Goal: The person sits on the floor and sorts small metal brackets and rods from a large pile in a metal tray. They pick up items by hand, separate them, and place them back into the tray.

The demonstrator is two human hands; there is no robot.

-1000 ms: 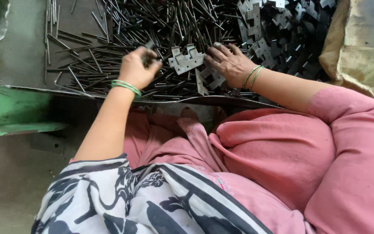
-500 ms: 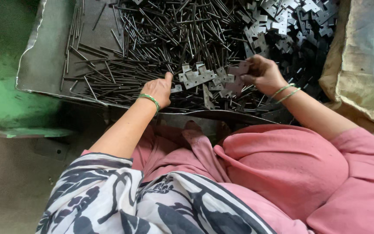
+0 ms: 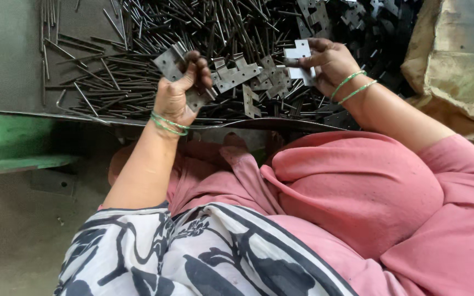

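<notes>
My left hand (image 3: 179, 90) is lifted just over the tray's near edge, its fingers closed on a grey metal hinge plate (image 3: 169, 63) and a thin metal pin. My right hand (image 3: 325, 63) grips another notched hinge plate (image 3: 298, 52) between thumb and fingers, further right. Between the two hands lie several loose hinge plates (image 3: 237, 74) on a heap of dark metal pins (image 3: 154, 33). Green bangles circle both wrists.
The parts lie in a shallow metal tray (image 3: 12, 60) whose front rim runs over my lap. A green ledge (image 3: 12, 148) lies at the left. A tan sack (image 3: 456, 66) stands at the right. More dark hinge plates (image 3: 368, 16) pile up at top right.
My left hand has risen off the pins with a hinge plate and a pin in its grip. My right hand has picked up a hinge plate and holds it higher.
</notes>
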